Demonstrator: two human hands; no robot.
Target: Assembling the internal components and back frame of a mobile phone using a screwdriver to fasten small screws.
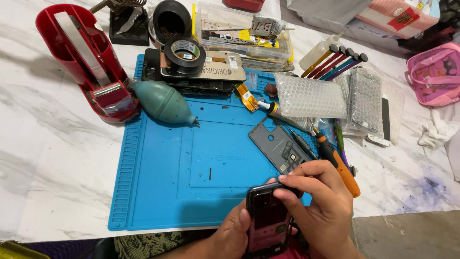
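My left hand [233,233] cradles an opened dark phone [268,220] from below, at the near edge of the blue work mat [163,182]. My right hand [318,204] sits on the phone's right side, its fingertips pinching at the top edge of the phone. Just beyond my right hand a grey phone back cover [279,146] lies on the mat. An orange-and-black screwdriver [338,163] rests beside it, partly behind my right hand.
A red tape dispenser [86,62] and a teal air blower [163,101] sit at the mat's far left. Black tape roll [185,54], stacked phone parts, bubble wrap [309,96], a row of screwdrivers [335,62], a glue tube [269,108] and a pink pouch [435,74] crowd the back.
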